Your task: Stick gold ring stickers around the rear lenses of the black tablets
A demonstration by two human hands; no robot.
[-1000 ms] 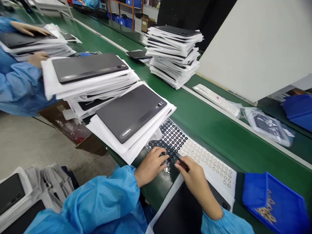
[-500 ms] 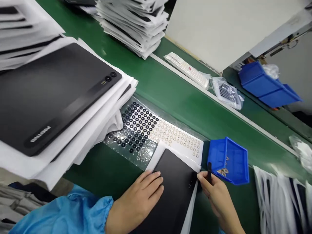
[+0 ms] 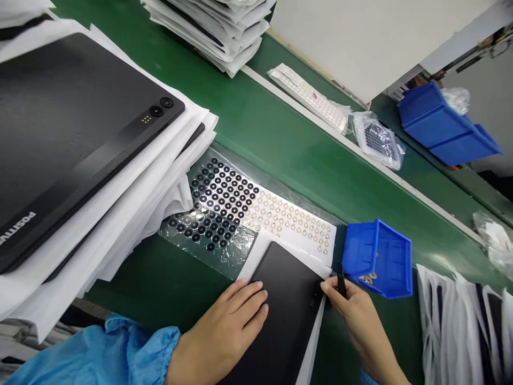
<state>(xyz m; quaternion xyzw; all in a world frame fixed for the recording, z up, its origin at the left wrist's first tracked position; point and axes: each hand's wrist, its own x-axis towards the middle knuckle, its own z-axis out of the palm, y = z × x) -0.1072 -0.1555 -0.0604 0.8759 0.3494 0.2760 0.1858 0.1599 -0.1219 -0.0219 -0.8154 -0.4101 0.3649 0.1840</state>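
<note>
My left hand (image 3: 226, 326) lies with its fingers flat on the left side of a black tablet back cover (image 3: 286, 299). Under the cover is a white sheet (image 3: 262, 243). At the cover's upper right corner, beside its small camera area, my right hand (image 3: 355, 310) is closed with thumb and fingertips touching the edge. A slim black tool (image 3: 341, 279), of a kind I cannot make out, sticks up from that hand. Just beyond the cover are a sheet of black ring stickers (image 3: 224, 198) and a white sheet of pale rings (image 3: 296, 222).
Right of the cover stands a blue bin (image 3: 379, 259) with a few gold rings. Interleaved covers fill a tall stack (image 3: 132, 144) at left, another stack (image 3: 216, 32) behind and an upright row (image 3: 460, 321) at right. Bagged parts (image 3: 377, 141) lie beyond the white strip (image 3: 360, 155).
My view has shifted slightly, so the left stack appears larger and further left. Both hands keep nearly the same places on the cover.
</note>
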